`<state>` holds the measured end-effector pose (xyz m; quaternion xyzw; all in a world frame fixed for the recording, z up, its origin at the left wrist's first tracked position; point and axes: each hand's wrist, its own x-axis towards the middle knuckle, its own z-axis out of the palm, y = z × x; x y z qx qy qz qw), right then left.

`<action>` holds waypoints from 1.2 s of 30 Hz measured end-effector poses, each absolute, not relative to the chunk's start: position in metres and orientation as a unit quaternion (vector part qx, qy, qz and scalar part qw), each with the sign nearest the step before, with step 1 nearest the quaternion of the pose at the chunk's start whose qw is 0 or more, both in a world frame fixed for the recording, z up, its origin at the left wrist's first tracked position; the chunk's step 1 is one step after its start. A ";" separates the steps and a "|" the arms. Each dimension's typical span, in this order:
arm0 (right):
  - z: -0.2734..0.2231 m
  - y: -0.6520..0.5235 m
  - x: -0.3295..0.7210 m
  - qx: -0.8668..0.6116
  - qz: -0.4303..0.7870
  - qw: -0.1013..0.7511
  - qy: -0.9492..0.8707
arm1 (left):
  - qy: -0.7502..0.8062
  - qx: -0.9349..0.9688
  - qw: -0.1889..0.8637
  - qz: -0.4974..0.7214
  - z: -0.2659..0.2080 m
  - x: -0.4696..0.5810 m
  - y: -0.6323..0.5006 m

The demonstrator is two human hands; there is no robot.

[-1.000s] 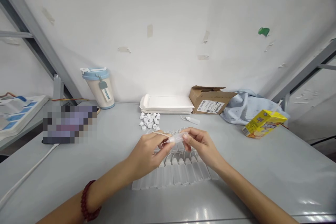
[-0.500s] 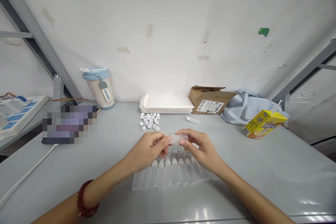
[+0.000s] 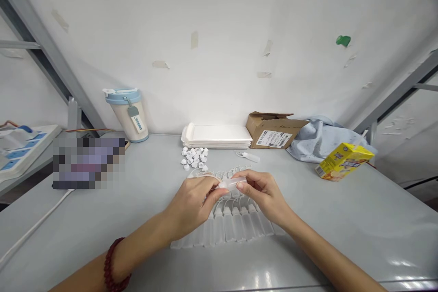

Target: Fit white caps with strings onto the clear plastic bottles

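A small translucent plastic bottle (image 3: 233, 183) lies sideways between my hands. My left hand (image 3: 194, 198) pinches its left end, the neck side, between thumb and fingers; that end is partly hidden. My right hand (image 3: 262, 191) grips the body's right end between thumb and forefinger. Below my hands, a row of similar bottles (image 3: 219, 230) lies flat on the table, with white caps and thin cords at their tops. Behind my fingers more bottles with cords show in part. Beyond them sits a cluster of loose white caps (image 3: 194, 157), and one corded bottle (image 3: 251, 157) lies alone.
At the back stand a stack of white packets (image 3: 219, 134), an open cardboard box (image 3: 273, 132) and a crumpled blue cloth (image 3: 308, 143). A yellow drink carton (image 3: 344, 162) is on the right. A tumbler (image 3: 132, 116), a pixelated device (image 3: 91, 162) and a power strip (image 3: 32, 148) occupy the left.
My left hand has turned over at the bottle's left end, its back now facing up more. The right hand keeps its hold, almost in place. The view has shifted slightly.
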<state>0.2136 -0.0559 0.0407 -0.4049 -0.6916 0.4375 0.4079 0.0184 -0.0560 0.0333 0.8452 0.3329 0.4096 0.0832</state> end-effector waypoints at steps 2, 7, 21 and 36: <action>0.041 -0.056 0.213 -0.407 0.462 0.407 -0.675 | 0.305 0.857 0.021 0.414 0.032 0.018 -0.055; 0.041 -0.055 0.212 -0.413 0.514 0.402 -0.635 | 0.257 0.885 -0.106 0.373 0.030 0.015 -0.055; 0.040 -0.046 0.214 -0.396 0.663 0.350 -0.530 | 0.236 0.902 -0.185 0.312 0.027 0.016 -0.056; 0.039 -0.021 0.235 -0.478 0.464 0.503 -0.550 | 0.400 0.875 -0.004 0.273 0.020 -0.002 -0.023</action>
